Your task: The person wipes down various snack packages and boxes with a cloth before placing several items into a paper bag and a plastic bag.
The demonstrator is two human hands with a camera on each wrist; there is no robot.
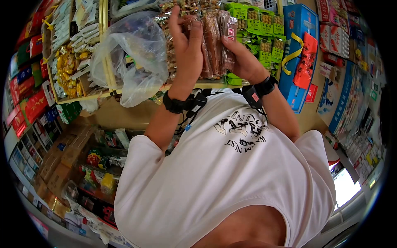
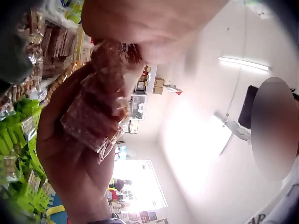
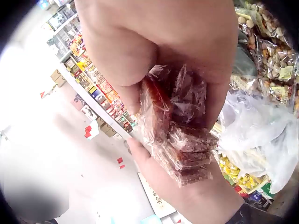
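Observation:
Over a display of packaged snacks, my left hand (image 1: 189,56) and right hand (image 1: 247,62) are close together. Between them are reddish-brown snack bars (image 3: 189,144) in clear crinkled wrap. The right thumb presses a wrapped bar with a pinkish label (image 1: 230,31) in the head view. Seen from the left wrist, the right hand cups the bars (image 2: 91,116) while the left hand (image 2: 154,23) grips their upper end. In the right wrist view, the left palm lies under the stack, and the right thumb and fingers curl round its top. Part of the left fingers is hidden.
Green snack packs (image 1: 264,45) lie right of the hands. A blue box (image 1: 293,99) with a red packet (image 1: 307,62) stands beyond them. To the left, a clear plastic bag (image 1: 128,49) spreads over the wooden display edge, near gold-wrapped packets (image 1: 68,68).

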